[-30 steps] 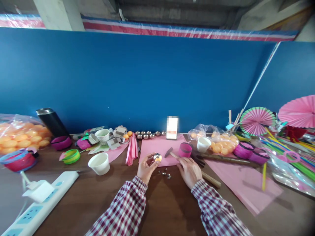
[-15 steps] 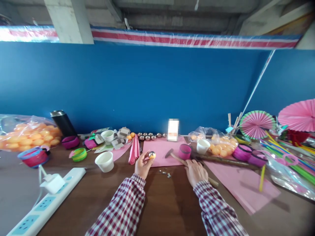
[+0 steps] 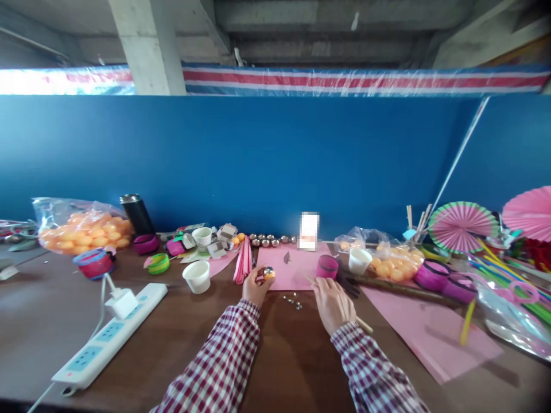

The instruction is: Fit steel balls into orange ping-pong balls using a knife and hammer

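Note:
My left hand (image 3: 257, 288) pinches a small ball (image 3: 269, 273), orange below and shiny silver on top, over the near left edge of a pink sheet (image 3: 278, 264). My right hand (image 3: 333, 305) is wrapped round the wooden handle of a hammer (image 3: 364, 325). Motion blurs the hammer's dark head, which shows above the pink sheet. Several small silver pieces (image 3: 297, 304) lie on the brown table between my hands. A magenta ring-shaped cup (image 3: 328, 267) stands just beyond my right hand.
Silver balls (image 3: 271, 242) line the back beside folded pink paper strips (image 3: 243, 261). White cups (image 3: 197, 277) stand left and right. A power strip (image 3: 116, 327) lies at left. Bags of orange balls (image 3: 88, 229) and a dark stick (image 3: 404, 289) are farther out.
The view has shifted, so the table things sit farther right. My right hand has lifted the hammer and moved it left, toward my left hand. The ball stays in my left hand.

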The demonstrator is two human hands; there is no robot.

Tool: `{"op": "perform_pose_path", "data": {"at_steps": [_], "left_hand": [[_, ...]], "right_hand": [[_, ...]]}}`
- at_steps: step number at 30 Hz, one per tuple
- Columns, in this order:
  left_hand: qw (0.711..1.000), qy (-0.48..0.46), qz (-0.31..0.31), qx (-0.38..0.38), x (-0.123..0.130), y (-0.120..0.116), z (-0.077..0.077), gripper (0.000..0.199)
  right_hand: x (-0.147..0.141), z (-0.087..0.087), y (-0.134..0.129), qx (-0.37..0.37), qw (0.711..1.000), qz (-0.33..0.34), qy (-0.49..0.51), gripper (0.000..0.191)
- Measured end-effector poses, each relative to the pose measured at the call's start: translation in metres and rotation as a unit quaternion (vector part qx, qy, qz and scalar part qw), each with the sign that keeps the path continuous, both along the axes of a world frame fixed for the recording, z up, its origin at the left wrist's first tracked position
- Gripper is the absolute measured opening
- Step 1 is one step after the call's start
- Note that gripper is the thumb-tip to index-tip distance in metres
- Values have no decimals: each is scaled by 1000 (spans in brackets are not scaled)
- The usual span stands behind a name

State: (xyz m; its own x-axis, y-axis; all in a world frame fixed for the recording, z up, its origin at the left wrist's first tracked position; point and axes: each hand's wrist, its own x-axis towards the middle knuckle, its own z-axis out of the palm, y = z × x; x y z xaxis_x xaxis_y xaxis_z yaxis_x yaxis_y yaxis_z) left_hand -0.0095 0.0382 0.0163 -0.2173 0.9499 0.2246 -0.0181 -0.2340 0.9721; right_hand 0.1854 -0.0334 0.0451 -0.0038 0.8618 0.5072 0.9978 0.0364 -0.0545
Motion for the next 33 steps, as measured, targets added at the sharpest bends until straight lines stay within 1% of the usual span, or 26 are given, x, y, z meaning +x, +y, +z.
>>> {"op": "perform_pose_path", "data": {"at_steps": [3,6,11,15,17,20,24,29,33], "left_hand": [[1000,-20,4,-15,1,2,-3,41],[1000,-24,1,-12,1,4,-6,39],[1000,-12,1,-7,2,3,-4,34],[1000,-9,-5,-6,3,2,-2,31],[1000,-3,-4,-6,3,2,-3,32],[1000,9,-2,-1,2,2,-4,33],[1000,23,0,-5,2,1,-3,31],[999,33,6,7,1,1,-3,32],[1000,25,14,-1,2,4,-7,31]], "right_hand": [[-3,0,-1,11,1000,19,9,23],[-3,-2,-1,13,999,33,16,25],[-4,-4,-2,40,997,57,32,31],[-6,-7,-2,9,997,81,10,33],[-6,-9,-1,2,997,76,8,33],[-7,-9,-1,16,998,56,19,36],[-11,-6,-4,-5,996,83,-1,35],[-13,-3,-6,21,997,70,8,37],[-11,-5,-4,3,996,92,-9,35]]}}
